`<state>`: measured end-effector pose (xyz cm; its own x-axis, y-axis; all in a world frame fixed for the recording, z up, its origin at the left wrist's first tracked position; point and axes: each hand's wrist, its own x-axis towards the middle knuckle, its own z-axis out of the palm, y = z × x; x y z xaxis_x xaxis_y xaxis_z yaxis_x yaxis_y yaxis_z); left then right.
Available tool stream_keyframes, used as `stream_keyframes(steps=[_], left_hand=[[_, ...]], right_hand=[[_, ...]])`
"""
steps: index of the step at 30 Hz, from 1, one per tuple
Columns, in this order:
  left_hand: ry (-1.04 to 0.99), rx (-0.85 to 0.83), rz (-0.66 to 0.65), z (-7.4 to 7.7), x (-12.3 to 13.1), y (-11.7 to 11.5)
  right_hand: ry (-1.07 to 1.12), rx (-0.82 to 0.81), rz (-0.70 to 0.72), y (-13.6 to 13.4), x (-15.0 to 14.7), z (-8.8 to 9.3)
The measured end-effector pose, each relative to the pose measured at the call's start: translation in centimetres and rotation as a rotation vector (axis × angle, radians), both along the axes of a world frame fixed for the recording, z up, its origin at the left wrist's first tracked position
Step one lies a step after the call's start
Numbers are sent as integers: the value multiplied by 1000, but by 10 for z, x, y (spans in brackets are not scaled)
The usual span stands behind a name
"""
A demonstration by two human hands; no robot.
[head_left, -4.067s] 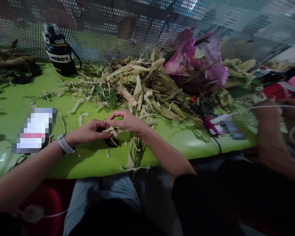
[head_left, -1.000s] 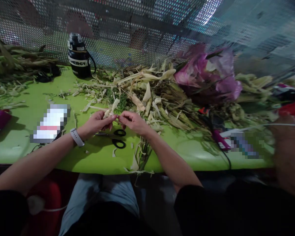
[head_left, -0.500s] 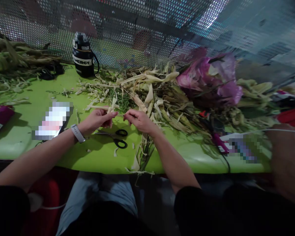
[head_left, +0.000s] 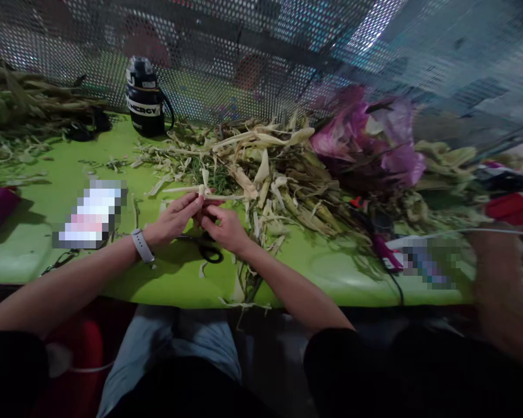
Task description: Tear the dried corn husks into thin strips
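Observation:
My left hand (head_left: 179, 216), with a pale watch on the wrist, is closed around a cross-shaped piece of folded corn husk (head_left: 204, 190). One arm of the piece points left and another points right past the fingers. My right hand (head_left: 223, 227) is closed just beneath it, thumb and fingers pinched together against the left hand. What lies between the right fingers is hidden. Below the hands, a pair of scissors (head_left: 211, 254) with black handles rests on the green table (head_left: 165, 284), partly covered by my right hand.
Behind the hands lies a heap of dry husks (head_left: 287, 154), with a pink plastic bag (head_left: 344, 136) to its right. A black bottle (head_left: 145, 104) stands at the back. A phone (head_left: 93, 212) lies at left. Another person's arm (head_left: 499, 278) is at far right.
My hands were apart and have come together, the right one moving left and slightly down over the scissors. The husk piece has turned, and its right arm now shows above my right hand.

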<state>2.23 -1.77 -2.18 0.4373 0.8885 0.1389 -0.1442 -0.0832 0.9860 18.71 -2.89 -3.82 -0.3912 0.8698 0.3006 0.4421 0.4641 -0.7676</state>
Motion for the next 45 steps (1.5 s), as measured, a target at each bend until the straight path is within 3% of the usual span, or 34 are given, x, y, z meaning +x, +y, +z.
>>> stream_keyframes(steps=[5,11,15,19,21,24,25,29,32,38,45], left_hand=[[68,44,62,-4,0,3],[38,-33,69,1,0,3],[-6,-93,64,0,-6,8],[120,-70,82,4,-16,15],[234,-9,3,9,-18,14],[361,9,-206,15,-16,9],[393,-2,-268,16,-14,7],[425,-1,-410,14,-8,3],[413,49,-452,12,-6,3],[461,83,-471,14,-5,2],[464,-3,-505,9,-1,-3]], right_hand=[[110,-166,146,4,3,-5],[179,-398,279,4,1,-9],[88,-285,163,-2,-1,-4],[37,-180,84,-17,9,19],[182,-181,85,-20,20,34],[345,115,-221,-11,35,46],[315,135,-240,-6,38,46],[254,-303,66,9,36,35],[384,-442,126,9,26,26],[459,-245,74,9,19,21],[431,-75,-27,15,18,18]])
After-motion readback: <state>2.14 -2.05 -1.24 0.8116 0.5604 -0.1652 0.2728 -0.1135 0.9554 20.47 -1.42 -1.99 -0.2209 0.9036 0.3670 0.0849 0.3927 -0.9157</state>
